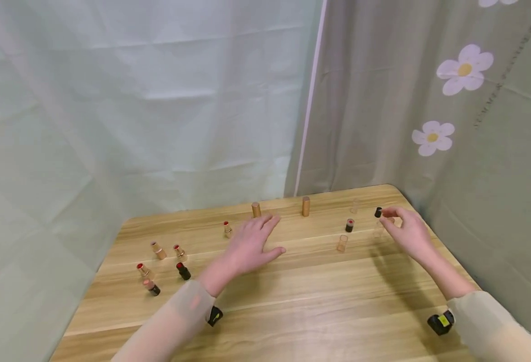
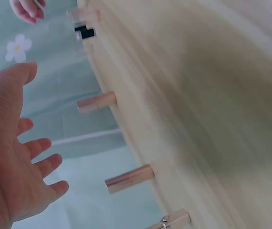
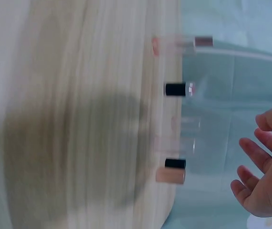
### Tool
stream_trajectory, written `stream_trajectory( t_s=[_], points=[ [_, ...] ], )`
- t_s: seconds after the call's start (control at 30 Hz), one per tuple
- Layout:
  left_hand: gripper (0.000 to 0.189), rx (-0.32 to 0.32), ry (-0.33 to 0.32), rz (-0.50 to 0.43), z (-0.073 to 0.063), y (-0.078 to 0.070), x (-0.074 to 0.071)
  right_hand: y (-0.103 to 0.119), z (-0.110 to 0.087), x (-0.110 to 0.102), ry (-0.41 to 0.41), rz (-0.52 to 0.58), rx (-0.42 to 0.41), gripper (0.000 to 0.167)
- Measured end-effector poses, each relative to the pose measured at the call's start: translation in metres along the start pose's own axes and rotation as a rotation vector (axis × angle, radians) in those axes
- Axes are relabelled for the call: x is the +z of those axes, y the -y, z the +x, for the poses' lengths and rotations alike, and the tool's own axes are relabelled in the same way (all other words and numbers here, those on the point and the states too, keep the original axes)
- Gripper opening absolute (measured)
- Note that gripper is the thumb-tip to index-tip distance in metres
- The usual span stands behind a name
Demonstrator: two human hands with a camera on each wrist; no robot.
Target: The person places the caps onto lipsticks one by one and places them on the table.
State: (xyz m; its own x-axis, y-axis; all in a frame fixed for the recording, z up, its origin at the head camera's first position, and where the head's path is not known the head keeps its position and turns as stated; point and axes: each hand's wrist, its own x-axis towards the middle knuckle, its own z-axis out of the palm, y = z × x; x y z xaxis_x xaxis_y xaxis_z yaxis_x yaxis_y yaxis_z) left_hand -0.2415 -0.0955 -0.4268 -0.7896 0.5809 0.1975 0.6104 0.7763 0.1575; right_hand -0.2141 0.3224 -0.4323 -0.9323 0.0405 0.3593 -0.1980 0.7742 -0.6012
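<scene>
My left hand (image 1: 252,245) hovers over the table with fingers straight and thumb spread, holding nothing. Just beyond it stand a gold lipstick cap (image 1: 256,209) and an uncapped red lipstick (image 1: 227,229); a second gold cap (image 1: 306,206) is farther right. At the right side my right hand (image 1: 408,231) is raised, fingers loosely bent. The right wrist view shows nothing between its fingers (image 3: 255,155). Near its fingertips are a small black cap (image 1: 378,212), a clear cap (image 1: 378,230) and a peach-coloured cap (image 3: 170,175). A black lipstick base (image 1: 349,225) stands left of them.
Several open lipsticks stand at the table's left, among them a black one with a red tip (image 1: 183,271) and a pink-tipped one (image 1: 152,287). More clear caps (image 1: 342,243) are at the right. A curtain (image 1: 202,125) hangs behind the wooden table (image 1: 301,311).
</scene>
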Motion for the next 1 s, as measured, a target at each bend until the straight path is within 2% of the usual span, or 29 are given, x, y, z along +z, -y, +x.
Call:
stream_trajectory(
  t_s=[0.3,0.43,0.57,0.77,1.0],
  points=[
    [0.083,0.120,0.015,0.027,-0.024,-0.025,0.000,-0.017,0.016,-0.014,0.025,-0.019,0.099,0.045],
    [0.083,0.143,0.038,0.035,-0.035,-0.035,0.003,-0.026,0.023,-0.014,0.012,-0.048,0.103,0.045],
    [0.083,0.179,0.053,0.051,-0.045,-0.043,0.010,-0.036,0.029,-0.013,0.008,-0.063,0.118,0.046],
    [0.079,0.268,0.010,0.066,-0.058,-0.055,0.022,-0.047,0.034,-0.006,0.053,-0.097,0.162,0.050],
    [0.078,0.280,0.011,0.038,-0.074,-0.065,0.036,-0.058,0.034,0.008,0.092,-0.166,0.196,0.047]
  ],
)
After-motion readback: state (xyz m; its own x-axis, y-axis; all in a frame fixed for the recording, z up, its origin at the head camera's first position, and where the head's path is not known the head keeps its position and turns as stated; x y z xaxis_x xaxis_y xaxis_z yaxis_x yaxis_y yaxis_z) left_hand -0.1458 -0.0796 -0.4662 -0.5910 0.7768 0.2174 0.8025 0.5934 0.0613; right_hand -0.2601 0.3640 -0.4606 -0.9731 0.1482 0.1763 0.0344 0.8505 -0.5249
